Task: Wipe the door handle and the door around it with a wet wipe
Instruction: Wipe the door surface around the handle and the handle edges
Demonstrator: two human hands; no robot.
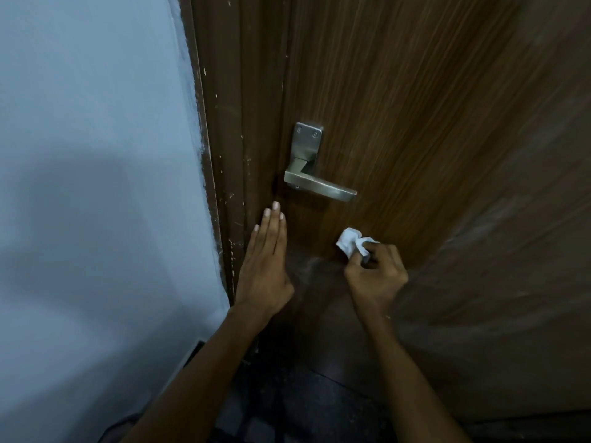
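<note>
Wet wipe (350,243), white and crumpled into a small wad, sits against the brown wood-grain door (431,123) below the lever and a little to its right. The right hand (375,278) holds it: the grip is curled, fingers and thumb pinching the near end of the wad while the far end sticks out toward the lever. Whether the wipe presses flat on the wood or only brushes it cannot be told from this angle.

Just above, the door handle (319,187) is a brushed-metal lever lying level, its free end pointing right, mounted on an upright metal plate (307,145) with two screws near its top. Wipe and handle are near but apart.

The left hand (265,266) is to the left of the wipe, its grip spread flat with fingers straight and close together, pointing up along the door's edge where it meets the dark brown door frame (224,123). The fingertips (275,206) end just below and left of the handle, not touching it. Both forearms reach up from the bottom of the view.

The frame shows pale flecks and scuffs along its length. Left of it runs a pale blue-grey wall (96,123) with a soft shadow across it. Dark floor (303,404) shows between the forearms.
</note>
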